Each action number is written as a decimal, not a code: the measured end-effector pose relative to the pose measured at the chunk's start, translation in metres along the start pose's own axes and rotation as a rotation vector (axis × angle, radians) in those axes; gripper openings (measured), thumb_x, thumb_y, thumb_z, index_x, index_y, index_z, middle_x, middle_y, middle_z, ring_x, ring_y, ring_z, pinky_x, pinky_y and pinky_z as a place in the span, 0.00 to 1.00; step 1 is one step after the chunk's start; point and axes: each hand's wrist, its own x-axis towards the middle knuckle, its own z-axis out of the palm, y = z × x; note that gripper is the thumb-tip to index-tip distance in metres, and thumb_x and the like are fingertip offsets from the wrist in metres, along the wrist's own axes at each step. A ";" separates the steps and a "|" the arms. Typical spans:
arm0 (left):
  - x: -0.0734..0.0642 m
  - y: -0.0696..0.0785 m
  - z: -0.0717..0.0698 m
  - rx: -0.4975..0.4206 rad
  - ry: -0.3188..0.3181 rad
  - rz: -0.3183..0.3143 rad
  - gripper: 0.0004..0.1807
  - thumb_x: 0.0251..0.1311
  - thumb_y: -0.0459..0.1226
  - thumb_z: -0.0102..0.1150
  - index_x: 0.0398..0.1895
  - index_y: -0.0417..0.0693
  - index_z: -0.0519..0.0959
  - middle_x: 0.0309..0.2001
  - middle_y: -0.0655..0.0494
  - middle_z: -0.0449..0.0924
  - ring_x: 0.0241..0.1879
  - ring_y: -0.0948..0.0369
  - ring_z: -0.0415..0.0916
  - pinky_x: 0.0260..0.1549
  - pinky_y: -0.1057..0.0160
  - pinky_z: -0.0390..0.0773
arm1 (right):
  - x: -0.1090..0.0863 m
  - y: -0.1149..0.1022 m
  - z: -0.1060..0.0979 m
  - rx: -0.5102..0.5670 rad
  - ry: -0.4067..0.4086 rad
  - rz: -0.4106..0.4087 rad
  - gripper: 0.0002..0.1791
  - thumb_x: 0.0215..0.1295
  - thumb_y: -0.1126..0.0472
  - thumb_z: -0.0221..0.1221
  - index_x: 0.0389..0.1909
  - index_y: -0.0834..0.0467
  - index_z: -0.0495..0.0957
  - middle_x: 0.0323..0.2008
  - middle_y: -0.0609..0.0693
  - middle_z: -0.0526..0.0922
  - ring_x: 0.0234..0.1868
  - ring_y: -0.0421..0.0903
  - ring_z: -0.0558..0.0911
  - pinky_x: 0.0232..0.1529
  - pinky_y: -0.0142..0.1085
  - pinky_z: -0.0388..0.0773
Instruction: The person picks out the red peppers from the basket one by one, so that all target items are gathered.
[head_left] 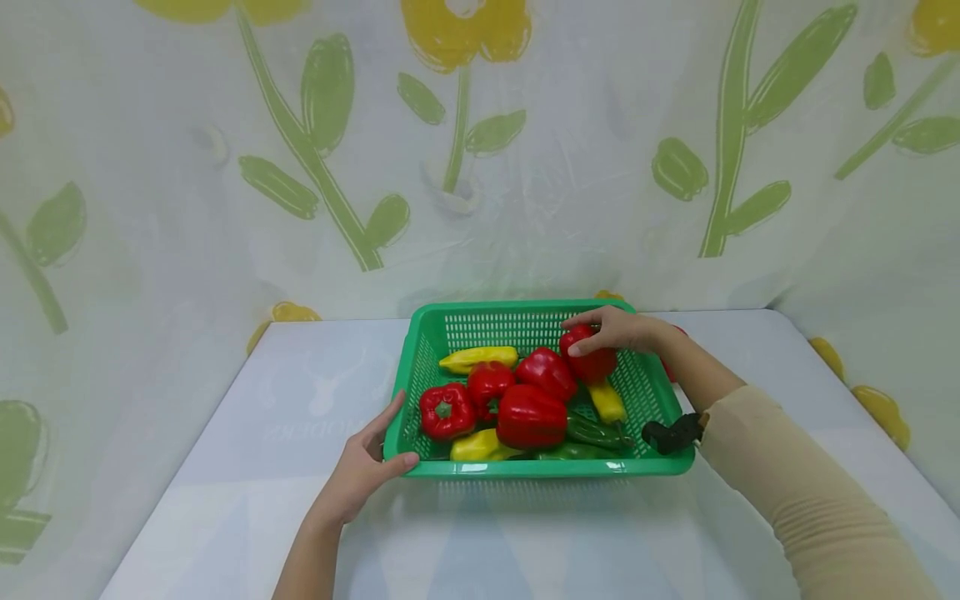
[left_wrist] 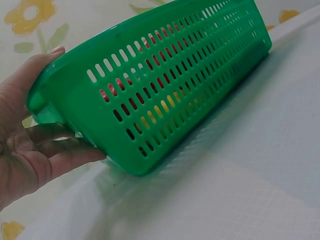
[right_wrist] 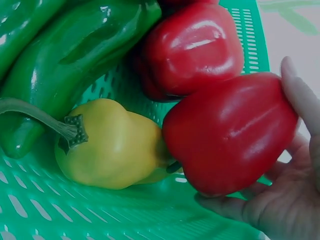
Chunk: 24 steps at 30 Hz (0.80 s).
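Observation:
A green plastic basket (head_left: pixel 540 468) stands on the table, holding several red bell peppers (head_left: pixel 532 417), yellow peppers (head_left: pixel 478 358) and green peppers (head_left: pixel 592 431). At its near left corner my left hand (head_left: pixel 360 475) grips the basket; in the left wrist view the thumb (left_wrist: pixel 50 56) lies over the rim and the fingers bear on the side wall. Inside the far right part, my right hand (head_left: pixel 618 329) holds a red bell pepper (right_wrist: pixel 230 135) between thumb and fingers. Beside that pepper lies a yellow pepper (right_wrist: pixel 110 145) with a curved green stem. The red pepper's far side is hidden by the hand.
Another red thing (head_left: pixel 669 371) shows partly behind my right forearm, outside the basket's right side. A white table (head_left: pixel 300 400) spreads around the basket. Behind it hangs a white cloth (head_left: pixel 562 208) printed with yellow flowers and green leaves.

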 end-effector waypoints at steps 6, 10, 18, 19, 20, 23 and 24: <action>0.000 -0.001 0.000 -0.001 -0.002 0.006 0.44 0.55 0.34 0.64 0.74 0.53 0.52 0.73 0.44 0.51 0.64 0.43 0.63 0.48 0.64 0.77 | -0.002 0.003 -0.002 0.047 -0.029 0.047 0.37 0.60 0.53 0.62 0.67 0.62 0.63 0.65 0.64 0.62 0.62 0.60 0.65 0.53 0.47 0.76; 0.000 -0.002 0.000 0.005 -0.006 0.010 0.44 0.56 0.34 0.64 0.74 0.53 0.52 0.73 0.45 0.51 0.64 0.43 0.62 0.48 0.65 0.77 | -0.005 0.001 -0.002 0.046 -0.116 0.136 0.43 0.57 0.52 0.64 0.69 0.62 0.57 0.64 0.62 0.63 0.63 0.59 0.64 0.54 0.46 0.76; 0.001 -0.001 -0.001 0.020 -0.007 0.025 0.44 0.56 0.35 0.63 0.74 0.54 0.53 0.73 0.46 0.50 0.66 0.43 0.60 0.49 0.65 0.77 | -0.007 -0.001 -0.001 0.050 -0.168 0.148 0.44 0.55 0.55 0.65 0.69 0.64 0.54 0.62 0.63 0.64 0.61 0.59 0.66 0.53 0.46 0.76; 0.001 -0.001 -0.001 0.019 -0.009 0.022 0.44 0.56 0.35 0.63 0.74 0.54 0.52 0.73 0.46 0.50 0.66 0.43 0.59 0.49 0.65 0.77 | -0.007 -0.001 -0.001 0.039 -0.172 0.139 0.44 0.55 0.55 0.65 0.69 0.64 0.54 0.61 0.63 0.65 0.61 0.59 0.67 0.52 0.46 0.77; 0.001 -0.001 -0.001 0.018 -0.010 0.018 0.44 0.56 0.35 0.63 0.74 0.54 0.52 0.73 0.46 0.49 0.66 0.43 0.59 0.49 0.65 0.77 | -0.008 -0.001 -0.001 0.030 -0.172 0.135 0.44 0.54 0.56 0.66 0.69 0.64 0.54 0.61 0.63 0.65 0.60 0.59 0.67 0.51 0.46 0.77; 0.001 -0.002 -0.001 0.015 -0.006 0.010 0.44 0.56 0.35 0.63 0.74 0.54 0.52 0.74 0.47 0.49 0.66 0.44 0.59 0.49 0.65 0.77 | -0.009 -0.002 0.000 0.002 -0.178 0.124 0.45 0.53 0.56 0.67 0.68 0.63 0.55 0.60 0.62 0.66 0.60 0.58 0.67 0.50 0.46 0.78; 0.001 -0.002 -0.001 0.015 -0.006 0.009 0.44 0.56 0.35 0.63 0.74 0.55 0.52 0.74 0.47 0.49 0.66 0.44 0.59 0.50 0.65 0.77 | -0.009 -0.002 -0.001 -0.002 -0.180 0.121 0.45 0.53 0.56 0.67 0.69 0.62 0.55 0.60 0.62 0.66 0.59 0.58 0.67 0.49 0.46 0.79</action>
